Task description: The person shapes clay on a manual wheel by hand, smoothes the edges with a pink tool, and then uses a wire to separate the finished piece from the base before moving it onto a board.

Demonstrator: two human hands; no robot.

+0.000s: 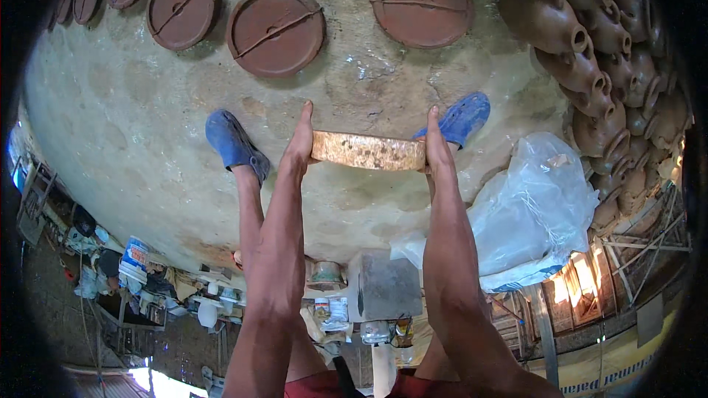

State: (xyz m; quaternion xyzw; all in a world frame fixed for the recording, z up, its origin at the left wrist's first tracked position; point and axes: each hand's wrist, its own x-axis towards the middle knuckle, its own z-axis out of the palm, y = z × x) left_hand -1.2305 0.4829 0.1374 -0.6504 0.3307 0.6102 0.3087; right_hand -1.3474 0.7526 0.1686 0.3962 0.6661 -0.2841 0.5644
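Both hands [369, 149] clasp a disc [368, 151] above clay lids [276, 31].

Clay disc [368, 151] being held edge-on above the floor.
A flat, round, tan-and-orange mottled slab is hanging level between the left hand [299, 149] and right hand [436, 146], each palm pressing flat against its opposite rim, fingers pointing forward.

A round clay slab [368, 151] is sitting edge-on between the left hand [298, 146] and the right hand [438, 144], pressed at both ends. Below it, two shoes [234, 144] are standing apart on the ground [133, 118]. Clay lids [276, 31] are lying in a row beyond the feet. Clay pots [590, 51] are stacking up at right, a plastic bag [535, 210] lying beside them.
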